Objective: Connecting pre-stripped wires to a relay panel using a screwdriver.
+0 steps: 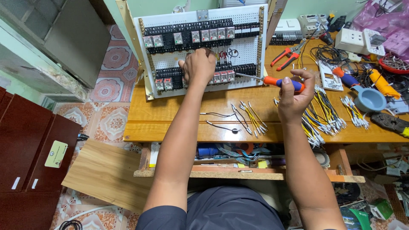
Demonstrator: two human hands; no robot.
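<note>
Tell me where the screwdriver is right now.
In the head view, the screwdriver is in the right hand, right of centre, its tip at the white panel beside the left hand.

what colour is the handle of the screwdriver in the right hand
Orange and blue: the screwdriver handle in the right hand shows clearly in the head view.

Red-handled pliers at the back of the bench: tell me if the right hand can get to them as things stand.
Probably yes. The pliers lie in the open just beyond the right hand, nothing between them, but that hand holds a screwdriver and would need to free itself first.
</note>
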